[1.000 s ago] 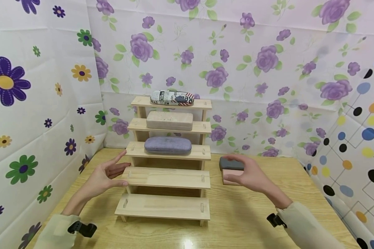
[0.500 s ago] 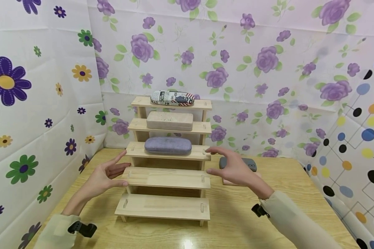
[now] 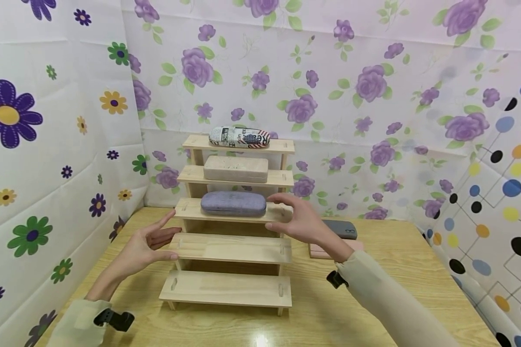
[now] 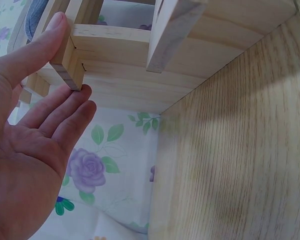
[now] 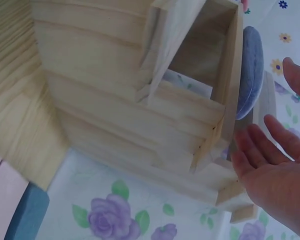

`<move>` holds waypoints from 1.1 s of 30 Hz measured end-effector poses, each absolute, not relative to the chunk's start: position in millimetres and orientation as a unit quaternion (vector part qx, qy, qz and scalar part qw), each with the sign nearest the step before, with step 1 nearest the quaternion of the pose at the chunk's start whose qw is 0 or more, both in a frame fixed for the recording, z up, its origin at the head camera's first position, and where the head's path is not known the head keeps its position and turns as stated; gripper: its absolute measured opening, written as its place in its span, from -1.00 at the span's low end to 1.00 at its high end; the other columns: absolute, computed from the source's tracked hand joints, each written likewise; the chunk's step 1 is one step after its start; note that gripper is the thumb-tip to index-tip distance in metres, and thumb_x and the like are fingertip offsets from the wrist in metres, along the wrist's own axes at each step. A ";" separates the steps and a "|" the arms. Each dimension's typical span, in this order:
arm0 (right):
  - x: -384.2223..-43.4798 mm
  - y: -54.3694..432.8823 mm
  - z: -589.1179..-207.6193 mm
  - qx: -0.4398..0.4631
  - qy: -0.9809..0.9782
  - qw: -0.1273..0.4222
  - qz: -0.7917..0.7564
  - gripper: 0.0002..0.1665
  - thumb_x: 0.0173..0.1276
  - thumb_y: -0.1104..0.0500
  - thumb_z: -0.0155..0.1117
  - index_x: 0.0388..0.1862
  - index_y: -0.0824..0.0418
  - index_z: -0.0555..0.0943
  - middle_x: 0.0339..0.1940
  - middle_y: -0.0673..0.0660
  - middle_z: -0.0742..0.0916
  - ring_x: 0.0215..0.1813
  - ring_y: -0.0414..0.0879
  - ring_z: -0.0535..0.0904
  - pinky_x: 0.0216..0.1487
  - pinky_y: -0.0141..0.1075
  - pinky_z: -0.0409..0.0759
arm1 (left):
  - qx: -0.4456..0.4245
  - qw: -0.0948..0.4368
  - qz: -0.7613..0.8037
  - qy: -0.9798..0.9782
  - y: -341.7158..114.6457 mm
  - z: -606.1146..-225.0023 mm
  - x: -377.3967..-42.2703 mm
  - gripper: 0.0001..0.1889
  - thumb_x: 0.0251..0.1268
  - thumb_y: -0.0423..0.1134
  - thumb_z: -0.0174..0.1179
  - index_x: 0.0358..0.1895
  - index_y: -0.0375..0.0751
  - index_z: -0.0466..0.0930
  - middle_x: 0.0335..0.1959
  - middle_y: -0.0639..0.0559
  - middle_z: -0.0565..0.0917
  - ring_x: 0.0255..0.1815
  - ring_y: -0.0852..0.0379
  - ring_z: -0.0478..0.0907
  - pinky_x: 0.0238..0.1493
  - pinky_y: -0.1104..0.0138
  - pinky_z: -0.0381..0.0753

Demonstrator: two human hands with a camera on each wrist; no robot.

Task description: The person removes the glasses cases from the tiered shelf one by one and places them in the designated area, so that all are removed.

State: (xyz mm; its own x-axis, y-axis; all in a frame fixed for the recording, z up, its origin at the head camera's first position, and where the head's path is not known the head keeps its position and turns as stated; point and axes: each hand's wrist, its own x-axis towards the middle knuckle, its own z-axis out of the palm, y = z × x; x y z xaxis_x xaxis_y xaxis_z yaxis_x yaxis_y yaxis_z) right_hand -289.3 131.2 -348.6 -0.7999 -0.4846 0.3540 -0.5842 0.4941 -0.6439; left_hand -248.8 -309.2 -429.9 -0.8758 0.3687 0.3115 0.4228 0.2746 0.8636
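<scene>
My left hand (image 3: pixel 149 246) holds the left end of a five-tier wooden rack (image 3: pixel 226 288), thumb on one side of the second-lowest shelf board (image 4: pixel 70 70) and fingertips at the other. Above that board, on the middle shelf, lies a purple-blue glasses case (image 3: pixel 233 204). My right hand (image 3: pixel 301 221) is at the case's right end with thumb and forefinger spread, nothing between them. Seen from the right wrist, its fingers lie loosely extended beside the blue case (image 5: pixel 251 72), with a gap to it.
On the two shelves above sit a beige case (image 3: pixel 236 169) and a newsprint-patterned case (image 3: pixel 239 137). A dark grey glasses case (image 3: pixel 345 229) and a pink case (image 3: pixel 323 251) lie on the table (image 3: pixel 373 289) right of the rack. Floral cloth (image 3: pixel 343 140) hangs behind.
My right hand has moved left from above the grey and pink cases to the right end of the purple-blue case. My left hand has stayed on the rack.
</scene>
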 end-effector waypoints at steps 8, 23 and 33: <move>-305.6 113.5 -343.0 0.296 -0.867 0.059 0.397 -0.24 0.28 -0.03 0.63 0.42 0.08 0.60 0.35 0.04 0.67 0.39 0.15 0.53 0.40 0.15 0.53 | -0.246 0.028 -0.545 -0.801 -308.3 -428.4 -249.3 0.14 0.15 -0.41 0.58 0.74 0.05 0.05 0.41 -0.40 0.51 0.41 -0.10 0.49 0.32 0.20 0.59; -321.3 93.0 -346.6 0.304 -0.876 0.047 0.370 -0.14 0.31 -0.08 0.60 0.52 0.13 0.53 0.48 0.11 0.58 0.45 0.18 0.49 0.43 0.10 0.52 | -0.245 0.023 -0.554 -0.796 -309.0 -428.6 -248.6 0.14 0.14 -0.44 0.57 0.74 -0.01 0.06 0.40 -0.43 0.50 0.39 0.05 0.52 0.32 0.20 0.58; -325.8 81.7 -347.0 0.307 -0.875 0.049 0.372 -0.20 0.33 -0.05 0.58 0.47 0.19 0.57 0.39 0.15 0.64 0.23 0.06 0.62 0.22 -0.02 0.62 | -0.244 0.022 -0.549 -0.799 -309.3 -430.0 -248.3 0.13 0.16 -0.41 0.57 0.74 0.03 0.05 0.40 -0.41 0.50 0.41 -0.04 0.49 0.32 0.23 0.57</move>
